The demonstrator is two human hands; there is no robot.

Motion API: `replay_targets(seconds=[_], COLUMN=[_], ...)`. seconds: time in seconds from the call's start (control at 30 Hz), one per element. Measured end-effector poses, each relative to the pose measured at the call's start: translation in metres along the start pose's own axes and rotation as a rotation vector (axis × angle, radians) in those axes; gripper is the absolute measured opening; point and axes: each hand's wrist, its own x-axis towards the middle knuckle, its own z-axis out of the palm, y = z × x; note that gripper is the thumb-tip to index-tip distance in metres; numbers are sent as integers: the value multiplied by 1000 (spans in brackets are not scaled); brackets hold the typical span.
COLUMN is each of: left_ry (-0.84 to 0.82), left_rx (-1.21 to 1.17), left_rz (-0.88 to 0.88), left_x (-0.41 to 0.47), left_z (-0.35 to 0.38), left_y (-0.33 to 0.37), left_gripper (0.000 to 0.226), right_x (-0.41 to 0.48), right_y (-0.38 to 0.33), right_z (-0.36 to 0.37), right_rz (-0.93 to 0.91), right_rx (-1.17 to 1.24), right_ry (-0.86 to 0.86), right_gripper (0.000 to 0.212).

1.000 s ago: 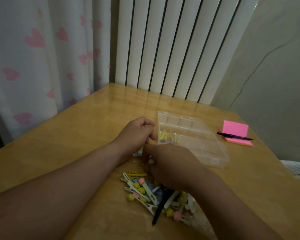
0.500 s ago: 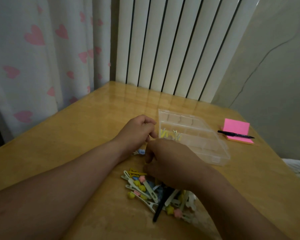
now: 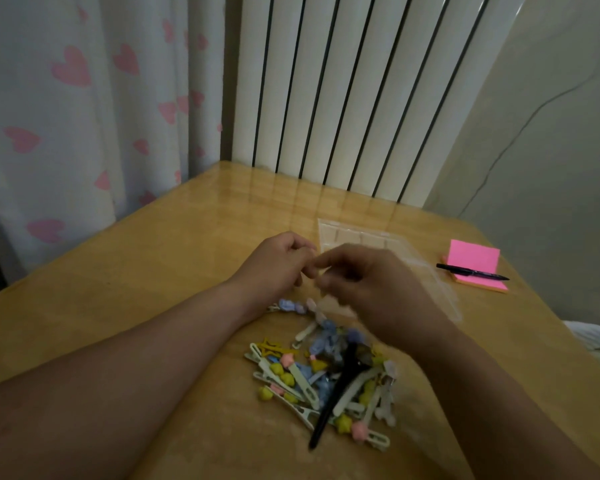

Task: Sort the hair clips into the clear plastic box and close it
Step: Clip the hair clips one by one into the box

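The hair clips (image 3: 291,379) lie in a loose pile on the wooden table, pale ones with yellow, pink and blue ornaments. A long black clip (image 3: 340,386) rests across the pile. A few blue clips (image 3: 291,306) sit apart, under my left wrist. The clear plastic box (image 3: 357,237) stands open beyond my hands, its near part hidden by them. My left hand (image 3: 274,263) and my right hand (image 3: 374,289) hover above the table between pile and box. Their curled fingertips meet in a pinch. The right hand is blurred, and whatever is between the fingers is hidden.
A pink sticky-note pad (image 3: 475,263) with a black pen (image 3: 471,271) on it lies right of the box, near the table's right edge. A white radiator (image 3: 343,98) stands behind the table. A heart-print curtain (image 3: 84,116) hangs at the left.
Both hands have risen from the pile and moved toward the box. The right hand no longer covers the pile's far part. The yellow clips in the box are now hidden.
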Motion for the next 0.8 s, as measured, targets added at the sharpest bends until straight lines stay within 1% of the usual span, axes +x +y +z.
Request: replay_targets(seconds=[0.1, 0.17, 0.23, 0.33, 0.43, 0.5, 0.57, 0.6, 0.73, 0.8], left_ry=[-59, -79, -77, -73, -71, -76, -80, -80, -72, -67], left_rx=[106, 194, 207, 211, 215, 222, 219, 218, 216, 209], left_rz=[32, 43, 37, 40, 40, 37, 40, 42, 47, 47], left_x=[-3, -5, -6, -7, -7, -6, -6, -6, -5, -4], left_z=[2, 4, 5, 4, 4, 4, 4, 4, 4, 5], left_y=[0, 0, 1, 3, 3, 2, 2, 2, 1, 0], left_gripper=[18, 26, 29, 30, 31, 31, 30, 30, 28, 25], right_x=[19, 38, 55, 72, 79, 78, 74, 71, 42, 20], right_y=[17, 31, 43, 52, 60, 63, 65, 65, 56, 47], right_z=[-26, -33, -31, -23, -18, -18, -21, -23, -28, -27], right_rz=[102, 172, 186, 176, 181, 193, 201, 202, 144, 86], right_rx=[114, 61, -75, -246, -368, -403, -369, -331, -160, -105], right_ry=[231, 291, 257, 143, 46, -7, -14, 13, 241, 304], right_gripper=[16, 12, 9, 9, 12, 15, 17, 17, 18, 17])
